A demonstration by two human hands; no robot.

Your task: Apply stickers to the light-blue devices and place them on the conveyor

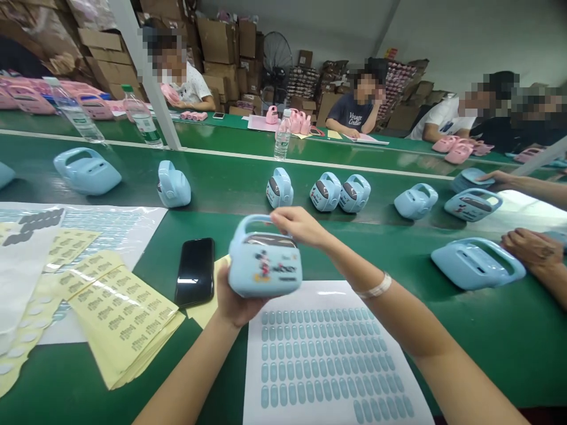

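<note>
My left hand (239,301) is wrapped round the lower left of a light-blue plastic case with a carry handle (279,271), holding it up and slightly tilted. On its front are a Mickey figure, lettering and a dark glossy panel. My right hand (299,224) is closed in a pinch at the top of the case, by the handle; whether the fingertips grip the handle or something small is hidden. Below lies a white sheet with rows of pale-blue oval stickers (323,354). A black phone (195,271) rests to the left on yellow paper.
Yellow label sheets (124,313) lie at left. Along the green table stand several similar blue cases (325,192). A co-worker's hands (534,254) work at the right edge. A water bottle (282,136) stands beyond the white divider rail (230,156), where people sit with pink cases (458,150).
</note>
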